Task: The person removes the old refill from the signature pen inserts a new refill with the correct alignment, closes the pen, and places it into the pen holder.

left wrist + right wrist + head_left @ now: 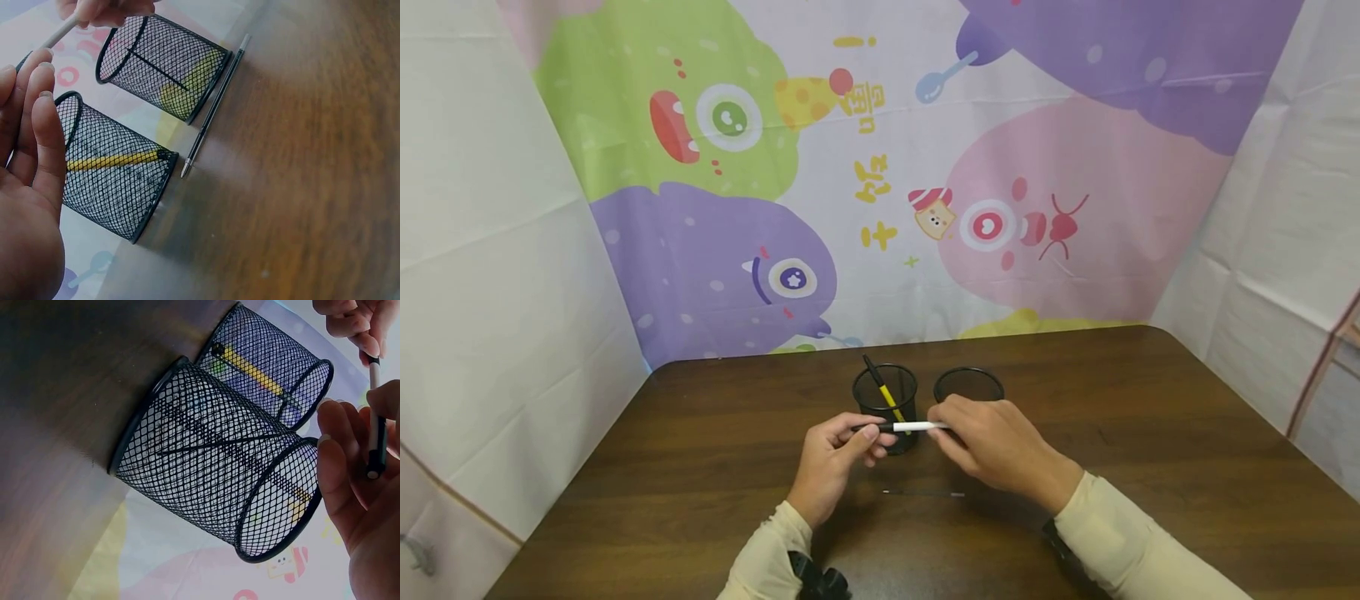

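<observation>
A white-and-black pen point(913, 427) is held level between both hands. The left hand point(831, 462) pinches its black part between thumb and fingers. At the white end, the right hand point(1000, 442) grips it with thumb and fingers; the right wrist view shows a black tip point(375, 464) there. Below the hands, a thin clear pen refill point(215, 103) with dark ink lies on the table. Behind the left hand stands a black mesh pen cup point(119, 194) containing a yellow-and-black pen point(887, 394). A second mesh cup point(181, 481) is beyond the right hand, partly hidden by it in the head view.
The brown wooden table point(700, 467) ends at a cartoon-printed backdrop point(895, 292). White cloth walls point(497, 250) stand at both sides. A thin dark line shows through the right cup's mesh; I cannot tell what it is.
</observation>
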Demonstrator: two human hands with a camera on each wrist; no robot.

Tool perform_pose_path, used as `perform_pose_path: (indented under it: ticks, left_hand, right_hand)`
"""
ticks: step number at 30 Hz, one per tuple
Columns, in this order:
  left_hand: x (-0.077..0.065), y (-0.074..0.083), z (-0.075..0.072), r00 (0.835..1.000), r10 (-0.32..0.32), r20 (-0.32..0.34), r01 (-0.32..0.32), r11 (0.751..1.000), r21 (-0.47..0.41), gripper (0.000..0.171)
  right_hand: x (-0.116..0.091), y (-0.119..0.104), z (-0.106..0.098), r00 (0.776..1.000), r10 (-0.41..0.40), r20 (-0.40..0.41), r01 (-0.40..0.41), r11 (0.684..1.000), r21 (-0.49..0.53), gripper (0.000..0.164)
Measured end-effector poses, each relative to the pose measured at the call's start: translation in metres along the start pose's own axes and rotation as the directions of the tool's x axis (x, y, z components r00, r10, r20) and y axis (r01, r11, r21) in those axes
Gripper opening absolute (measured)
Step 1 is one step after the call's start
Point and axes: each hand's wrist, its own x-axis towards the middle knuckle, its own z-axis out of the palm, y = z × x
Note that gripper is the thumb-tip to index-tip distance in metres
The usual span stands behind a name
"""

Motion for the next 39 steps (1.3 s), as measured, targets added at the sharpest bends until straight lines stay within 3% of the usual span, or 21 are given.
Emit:
perform_pose_path:
  ticks: [22, 31, 39]
  left_hand:
    - [-0.0006, -0.0001, 0.0022, 0.997, -0.002, -0.077, -0.003, 0.997, -0.073, 0.023]
    - [-0.0016, 0.0011, 0.0066, 0.992, -0.075, -0.106, 0.062, 0.991, -0.12, 0.033]
    - [-0.0008, 0.0004, 0.0072, 0.991, -0.078, -0.105, 0.07, 0.995, -0.076, 0.032]
  right_hand:
    - [-0.0004, -0.0029, 0.0031, 0.998, 0.019, 0.061, -0.021, 1.0, 0.021, 0.006]
    - [-0.0007, -0.0056, 0.0045, 0.998, 0.018, 0.067, -0.019, 1.0, 0.02, 0.008]
    - [-0.0011, -0.007, 0.0058, 0.998, 0.011, 0.066, -0.013, 1.0, 0.024, 0.009]
